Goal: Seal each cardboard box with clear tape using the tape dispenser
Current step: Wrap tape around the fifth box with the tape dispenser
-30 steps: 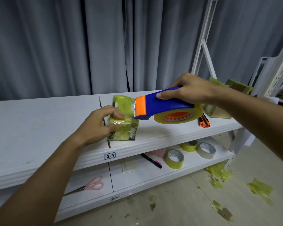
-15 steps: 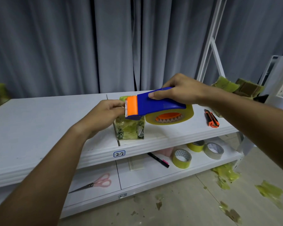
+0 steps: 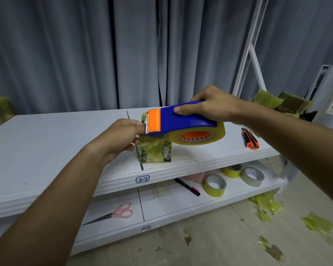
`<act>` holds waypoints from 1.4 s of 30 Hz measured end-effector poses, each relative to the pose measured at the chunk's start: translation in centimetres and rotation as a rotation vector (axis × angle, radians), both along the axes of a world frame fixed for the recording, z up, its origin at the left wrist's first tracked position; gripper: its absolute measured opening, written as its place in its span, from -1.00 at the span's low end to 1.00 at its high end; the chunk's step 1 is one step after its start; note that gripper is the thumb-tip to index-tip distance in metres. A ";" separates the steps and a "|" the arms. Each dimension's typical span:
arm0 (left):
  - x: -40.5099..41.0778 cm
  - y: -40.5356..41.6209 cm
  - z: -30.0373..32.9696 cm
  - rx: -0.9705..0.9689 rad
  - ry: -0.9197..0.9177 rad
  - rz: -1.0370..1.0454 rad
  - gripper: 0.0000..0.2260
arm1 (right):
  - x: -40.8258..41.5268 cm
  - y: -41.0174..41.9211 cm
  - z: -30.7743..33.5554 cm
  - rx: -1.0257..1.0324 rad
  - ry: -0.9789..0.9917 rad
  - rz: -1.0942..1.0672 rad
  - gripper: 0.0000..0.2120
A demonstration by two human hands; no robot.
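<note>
The right hand [image 3: 211,104] has its grip clamped round the blue tape dispenser [image 3: 183,120], held over the small taped box [image 3: 155,150]; the left hand [image 3: 121,137], at nine o'clock of the box, pinches at the orange cutter end; the box stands on the white shelf [image 3: 46,143]; a utility knife [image 3: 250,139] lies at three o'clock.

A small label [image 3: 142,179] on the front edge of the upper shelf [image 3: 46,143] reads "2-2", handwritten inside a blue border; a second label [image 3: 146,228] on the front edge of the lower shelf [image 3: 229,191] appears to read "2-3", though it is faint; a recycling sign [image 3: 143,156] shows on the taped box [image 3: 156,150]; other print there is too small to read.
</note>
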State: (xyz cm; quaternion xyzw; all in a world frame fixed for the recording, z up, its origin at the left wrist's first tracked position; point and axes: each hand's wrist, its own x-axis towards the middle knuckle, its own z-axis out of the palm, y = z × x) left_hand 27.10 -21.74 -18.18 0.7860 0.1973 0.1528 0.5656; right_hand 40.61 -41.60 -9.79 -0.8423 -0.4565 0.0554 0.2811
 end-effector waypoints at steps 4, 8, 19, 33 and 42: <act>0.1 -0.4 -0.1 0.156 -0.005 0.078 -0.79 | 0.0 -0.1 -0.4 0.015 0.033 -0.020 -0.57; -0.2 0.1 -0.6 0.287 0.034 0.087 -0.76 | 0.4 -1.5 -1.3 -0.015 0.086 -0.027 -0.50; -0.9 1.4 -3.1 0.555 0.059 0.229 -0.91 | 2.5 -3.4 -2.0 -0.032 0.042 -0.149 -0.57; -0.7 2.0 -4.4 0.824 -0.133 0.286 -0.72 | 3.2 -2.6 -2.0 -0.095 0.014 -0.168 -0.60; 0.5 0.9 -6.4 0.781 -0.546 0.045 -0.82 | 3.4 -2.3 -2.3 -0.099 0.016 -0.148 -0.58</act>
